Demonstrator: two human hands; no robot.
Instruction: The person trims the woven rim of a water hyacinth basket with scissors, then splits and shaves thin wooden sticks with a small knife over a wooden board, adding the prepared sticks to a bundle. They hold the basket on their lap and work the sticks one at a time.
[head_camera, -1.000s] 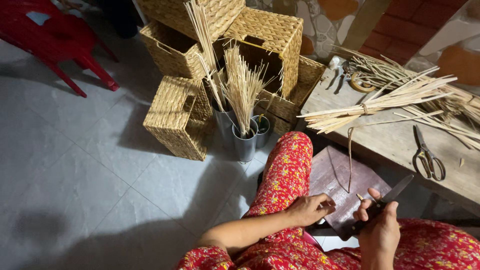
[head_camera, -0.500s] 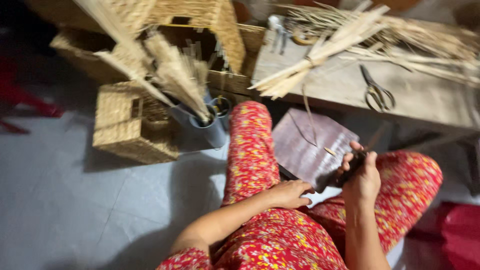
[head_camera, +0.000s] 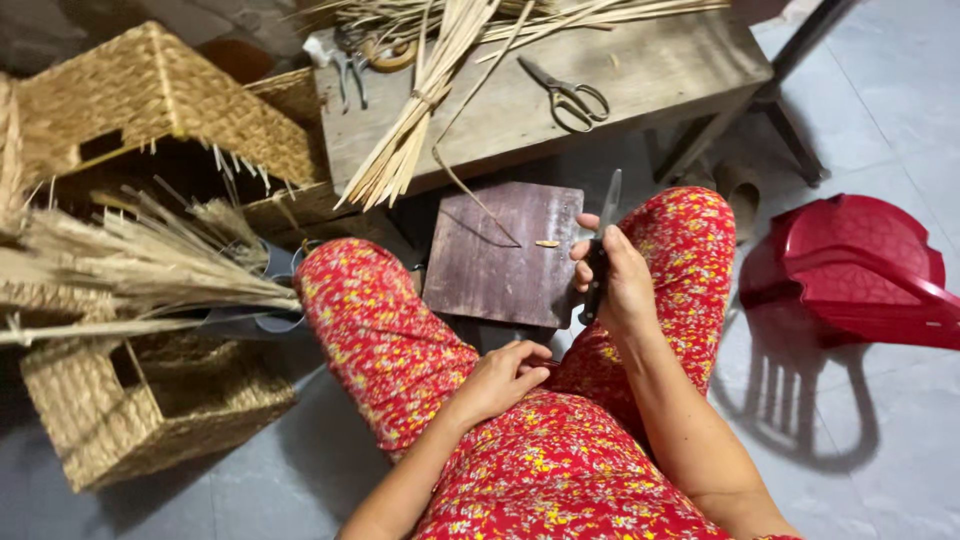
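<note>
My right hand (head_camera: 617, 270) grips a dark knife (head_camera: 603, 225), blade pointing up, over my right knee beside a dark wooden board (head_camera: 500, 265). A long thin straw strand (head_camera: 470, 185) runs from the bench down onto the board, and a small cut piece (head_camera: 547, 243) lies there. My left hand (head_camera: 500, 378) rests loosely curled on my lap, holding nothing I can see. I sit in red flowered trousers (head_camera: 380, 330).
A wooden bench (head_camera: 640, 80) carries a tied straw bundle (head_camera: 420, 110), scissors (head_camera: 565, 95) and pliers (head_camera: 350, 65). Woven baskets (head_camera: 150, 100) and pots of straw (head_camera: 150, 270) stand at left. A red plastic stool (head_camera: 860, 270) lies tipped at right.
The view has swung right and tilted, shifting baskets left and bringing the red stool in. My right hand has raised the knife upright beside the board. My left hand stays on the lap.
</note>
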